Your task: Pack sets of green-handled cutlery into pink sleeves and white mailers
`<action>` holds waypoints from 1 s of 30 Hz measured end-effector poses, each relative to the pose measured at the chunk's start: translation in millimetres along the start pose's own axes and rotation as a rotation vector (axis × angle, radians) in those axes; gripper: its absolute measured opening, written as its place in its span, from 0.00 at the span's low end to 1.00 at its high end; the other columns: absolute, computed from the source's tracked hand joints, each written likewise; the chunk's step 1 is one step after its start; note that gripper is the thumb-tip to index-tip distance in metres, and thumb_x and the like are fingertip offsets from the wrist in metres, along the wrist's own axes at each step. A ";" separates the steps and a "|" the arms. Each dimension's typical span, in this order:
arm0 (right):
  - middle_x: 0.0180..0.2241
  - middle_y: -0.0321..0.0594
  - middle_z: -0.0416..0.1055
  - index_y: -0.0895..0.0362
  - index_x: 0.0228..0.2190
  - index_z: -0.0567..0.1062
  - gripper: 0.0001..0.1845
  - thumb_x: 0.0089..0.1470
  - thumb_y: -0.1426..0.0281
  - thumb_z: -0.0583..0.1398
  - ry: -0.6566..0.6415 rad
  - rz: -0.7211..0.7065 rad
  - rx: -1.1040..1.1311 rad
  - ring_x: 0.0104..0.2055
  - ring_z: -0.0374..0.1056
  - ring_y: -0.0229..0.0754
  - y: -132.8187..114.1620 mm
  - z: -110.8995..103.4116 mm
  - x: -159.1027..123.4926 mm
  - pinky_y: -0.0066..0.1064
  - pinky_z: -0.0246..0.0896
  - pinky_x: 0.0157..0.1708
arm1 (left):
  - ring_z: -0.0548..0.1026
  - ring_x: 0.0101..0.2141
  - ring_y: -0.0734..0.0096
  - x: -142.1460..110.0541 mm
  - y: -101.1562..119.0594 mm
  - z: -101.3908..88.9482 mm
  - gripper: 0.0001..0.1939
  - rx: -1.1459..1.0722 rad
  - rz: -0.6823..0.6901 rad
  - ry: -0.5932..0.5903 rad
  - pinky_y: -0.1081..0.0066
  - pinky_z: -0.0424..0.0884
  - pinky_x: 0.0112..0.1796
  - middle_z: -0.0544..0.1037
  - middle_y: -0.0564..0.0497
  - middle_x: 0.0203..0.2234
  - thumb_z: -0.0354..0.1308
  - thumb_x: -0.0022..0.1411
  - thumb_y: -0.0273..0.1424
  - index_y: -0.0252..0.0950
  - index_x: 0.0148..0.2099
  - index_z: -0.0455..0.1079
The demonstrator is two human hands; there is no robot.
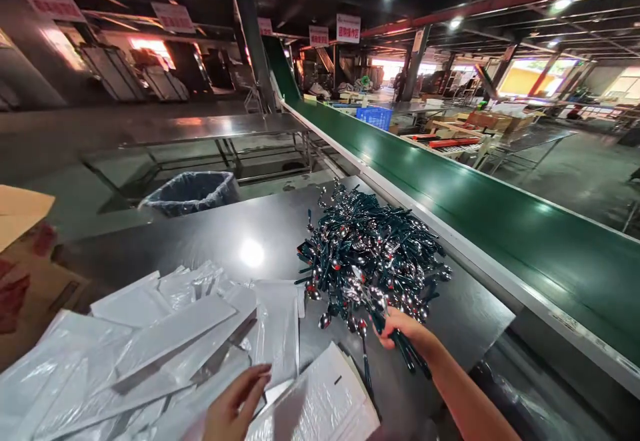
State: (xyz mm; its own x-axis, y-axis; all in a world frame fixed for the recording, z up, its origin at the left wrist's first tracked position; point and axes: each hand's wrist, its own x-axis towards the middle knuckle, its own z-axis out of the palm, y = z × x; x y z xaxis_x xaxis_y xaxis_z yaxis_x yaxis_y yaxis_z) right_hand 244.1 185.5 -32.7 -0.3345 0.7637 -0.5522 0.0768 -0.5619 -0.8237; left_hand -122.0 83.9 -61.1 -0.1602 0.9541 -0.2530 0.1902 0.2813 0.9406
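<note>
A large heap of spoons [370, 234] with dark handles and shiny metal bowls lies on the steel table [210, 241]. At the near side of the heap, my right hand [403, 327] is closed around the dark handles of several spoons [373, 304], their metal ends pointing toward the heap. One loose spoon [365, 357] lies just left of that hand. My left hand [237, 404] hovers over or touches white packets, fingers extended and apart, holding nothing visible. Beside it is a stack of flat white packets [315, 401] in clear plastic; more white packets [175, 334] spread leftward.
A green conveyor belt [415, 167] with a pale side rail runs diagonally past the table's right side. Behind the table stands a bin [193, 191] lined with plastic. A cardboard box [35, 281] is at the left edge. A blue crate [375, 118] sits beyond the belt.
</note>
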 end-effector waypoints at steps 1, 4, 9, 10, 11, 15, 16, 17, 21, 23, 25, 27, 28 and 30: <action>0.16 0.27 0.63 0.55 0.27 0.64 0.15 0.29 0.71 0.57 -0.071 -0.006 0.045 0.14 0.53 0.30 5.8 11.8 -8.7 0.25 0.47 0.17 | 0.79 0.45 0.51 2.7 7.9 14.7 0.22 -0.099 0.007 -0.018 0.64 0.77 0.43 0.82 0.44 0.44 0.67 0.47 0.50 0.44 0.42 0.79; 0.17 0.27 0.64 0.56 0.30 0.67 0.18 0.29 0.73 0.58 -0.385 -0.025 0.259 0.14 0.52 0.29 24.8 45.4 -25.8 0.24 0.45 0.16 | 0.73 0.54 0.49 9.2 34.8 53.2 0.38 -0.477 0.074 -0.021 0.60 0.73 0.49 0.69 0.41 0.61 0.72 0.44 0.44 0.46 0.58 0.68; 0.16 0.31 0.68 0.58 0.33 0.71 0.20 0.30 0.74 0.63 -0.896 0.039 0.448 0.12 0.52 0.30 53.5 90.7 -29.9 0.22 0.43 0.13 | 0.78 0.46 0.54 14.6 74.1 71.9 0.32 -0.757 -0.015 -0.232 0.59 0.75 0.44 0.77 0.42 0.53 0.71 0.47 0.45 0.44 0.54 0.72; 0.16 0.31 0.68 0.58 0.34 0.71 0.21 0.31 0.74 0.63 -0.946 0.047 0.466 0.12 0.52 0.30 57.0 96.5 -30.1 0.22 0.44 0.13 | 0.80 0.40 0.57 15.5 78.9 68.5 0.29 -0.742 -0.018 -0.248 0.61 0.76 0.40 0.81 0.42 0.46 0.72 0.46 0.44 0.40 0.50 0.75; 0.15 0.31 0.67 0.58 0.35 0.71 0.22 0.31 0.74 0.63 -0.970 0.046 0.484 0.12 0.52 0.31 59.4 100.6 -30.9 0.22 0.45 0.13 | 0.80 0.34 0.60 16.4 82.7 63.1 0.26 -0.719 -0.015 -0.236 0.63 0.76 0.36 0.83 0.43 0.38 0.73 0.44 0.44 0.37 0.45 0.77; 0.17 0.29 0.66 0.58 0.38 0.71 0.24 0.32 0.76 0.59 -0.924 -0.001 0.509 0.13 0.52 0.30 58.3 102.4 -42.7 0.22 0.45 0.14 | 0.75 0.23 0.71 17.9 91.5 25.3 0.25 -0.656 0.145 0.171 0.72 0.71 0.26 0.81 0.49 0.27 0.71 0.44 0.46 0.34 0.40 0.75; 0.17 0.29 0.66 0.57 0.38 0.71 0.24 0.32 0.77 0.59 -0.879 -0.020 0.510 0.13 0.51 0.30 55.7 100.7 -47.0 0.22 0.44 0.14 | 0.74 0.23 0.72 16.8 92.6 14.7 0.25 -0.616 0.213 0.293 0.73 0.70 0.25 0.81 0.50 0.27 0.70 0.46 0.47 0.35 0.40 0.75; 0.17 0.28 0.66 0.57 0.38 0.71 0.24 0.32 0.76 0.58 -0.819 -0.041 0.505 0.13 0.51 0.30 52.5 99.1 -51.1 0.22 0.44 0.15 | 0.73 0.23 0.74 14.9 93.1 5.1 0.24 -0.562 0.265 0.370 0.75 0.68 0.24 0.80 0.52 0.26 0.69 0.48 0.47 0.35 0.41 0.74; 0.17 0.28 0.67 0.56 0.35 0.68 0.20 0.33 0.75 0.57 -0.500 -0.084 0.362 0.14 0.53 0.29 38.4 100.0 -60.0 0.23 0.42 0.16 | 0.71 0.23 0.76 3.6 91.0 -13.6 0.22 -0.473 0.286 0.344 0.76 0.68 0.25 0.72 0.57 0.20 0.67 0.51 0.47 0.35 0.40 0.74; 0.16 0.27 0.66 0.55 0.32 0.66 0.18 0.32 0.73 0.58 -0.404 -0.056 0.254 0.14 0.52 0.29 34.1 104.0 -59.7 0.23 0.40 0.15 | 0.74 0.26 0.73 -0.4 89.9 -14.6 0.22 -0.542 0.261 0.363 0.73 0.72 0.30 0.71 0.58 0.19 0.66 0.51 0.47 0.35 0.41 0.72; 0.16 0.26 0.65 0.55 0.30 0.64 0.16 0.32 0.72 0.58 -0.334 -0.039 0.183 0.14 0.52 0.29 32.3 107.5 -58.9 0.23 0.40 0.15 | 0.76 0.27 0.71 -2.5 90.1 -15.9 0.22 -0.596 0.238 0.441 0.71 0.74 0.31 0.73 0.58 0.22 0.66 0.51 0.45 0.36 0.44 0.70; 0.17 0.25 0.64 0.55 0.29 0.63 0.15 0.33 0.72 0.59 -0.239 -0.059 0.144 0.15 0.53 0.29 31.8 109.3 -59.0 0.24 0.42 0.16 | 0.74 0.23 0.72 -3.7 90.3 -17.5 0.23 -0.601 0.230 0.474 0.73 0.72 0.24 0.75 0.57 0.25 0.67 0.49 0.43 0.37 0.44 0.70; 0.18 0.25 0.64 0.55 0.29 0.63 0.14 0.34 0.72 0.59 -0.196 -0.078 0.129 0.16 0.54 0.29 31.4 109.6 -59.3 0.24 0.43 0.17 | 0.72 0.21 0.74 -4.5 90.0 -16.9 0.23 -0.586 0.235 0.457 0.74 0.69 0.20 0.75 0.56 0.26 0.67 0.48 0.43 0.36 0.44 0.71; 0.18 0.25 0.64 0.55 0.27 0.63 0.12 0.35 0.72 0.60 -0.158 -0.107 0.101 0.17 0.54 0.29 29.5 110.2 -59.6 0.24 0.44 0.18 | 0.67 0.17 0.78 -6.7 87.9 -10.3 0.24 -0.558 0.237 0.391 0.76 0.62 0.15 0.75 0.56 0.26 0.68 0.47 0.43 0.37 0.44 0.71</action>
State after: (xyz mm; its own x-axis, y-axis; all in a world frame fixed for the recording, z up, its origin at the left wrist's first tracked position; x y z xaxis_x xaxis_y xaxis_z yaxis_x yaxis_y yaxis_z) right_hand 162.8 88.3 -9.8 -0.4790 0.7660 -0.4289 -0.0592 -0.5156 -0.8548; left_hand -114.2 101.3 25.6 -0.5309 0.8470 -0.0265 -0.2435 -0.1226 0.9621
